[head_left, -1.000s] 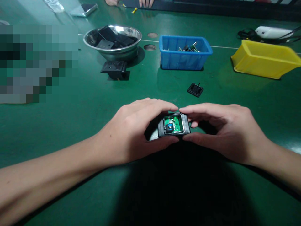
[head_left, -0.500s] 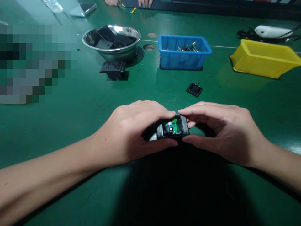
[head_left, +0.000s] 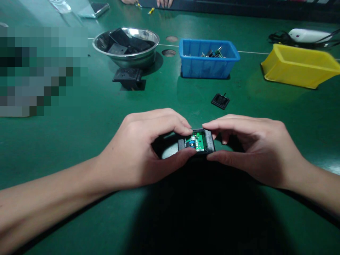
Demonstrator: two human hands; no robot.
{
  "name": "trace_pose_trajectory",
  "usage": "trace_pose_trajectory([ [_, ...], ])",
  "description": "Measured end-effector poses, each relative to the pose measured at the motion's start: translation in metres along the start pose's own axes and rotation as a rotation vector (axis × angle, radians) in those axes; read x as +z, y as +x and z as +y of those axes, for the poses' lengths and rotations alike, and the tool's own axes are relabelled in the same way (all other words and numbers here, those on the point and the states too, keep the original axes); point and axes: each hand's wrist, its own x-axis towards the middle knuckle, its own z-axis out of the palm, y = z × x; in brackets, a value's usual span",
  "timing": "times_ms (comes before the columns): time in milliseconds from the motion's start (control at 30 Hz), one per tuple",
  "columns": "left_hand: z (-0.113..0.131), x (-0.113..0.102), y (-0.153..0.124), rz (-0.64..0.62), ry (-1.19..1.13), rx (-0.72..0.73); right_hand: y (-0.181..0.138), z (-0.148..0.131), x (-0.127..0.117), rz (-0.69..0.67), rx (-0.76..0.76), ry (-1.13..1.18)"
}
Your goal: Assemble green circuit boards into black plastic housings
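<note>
A small black plastic housing [head_left: 209,141] with a green circuit board [head_left: 198,141] inside rests low over the green table, near its front. My left hand [head_left: 140,148] pinches the housing's left side, forefinger and thumb curled over the board. My right hand [head_left: 249,148] grips the right side between forefinger above and thumb below. Part of the housing is hidden under my fingers.
A steel bowl [head_left: 124,58] of black parts stands at the back left, a black part [head_left: 129,76] in front of it. A blue bin [head_left: 207,65] holds small components. A yellow bin [head_left: 300,67] sits at the right. A small black cover [head_left: 220,101] lies beyond my hands. Another person's fingers [head_left: 164,3] show at the far edge.
My left fingers have curled tighter and moved over the board, covering its left part. The housing has tilted slightly. My right hand has barely moved.
</note>
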Motion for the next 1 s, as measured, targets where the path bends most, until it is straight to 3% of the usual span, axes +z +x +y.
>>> trace_pose_trajectory([
  [233,0.0015,-0.0024,0.0022,-0.034,0.006,-0.032,0.0007,-0.0026,-0.0005,-0.003,0.049,0.051],
  [733,0.0015,-0.0022,0.0021,-0.064,-0.063,-0.164,0.0008,-0.0036,0.0046,-0.012,0.299,0.429],
  [1000,0.0024,0.0007,0.0003,-0.071,-0.248,-0.381,0.0001,-0.0046,0.0054,0.007,0.300,0.409],
])
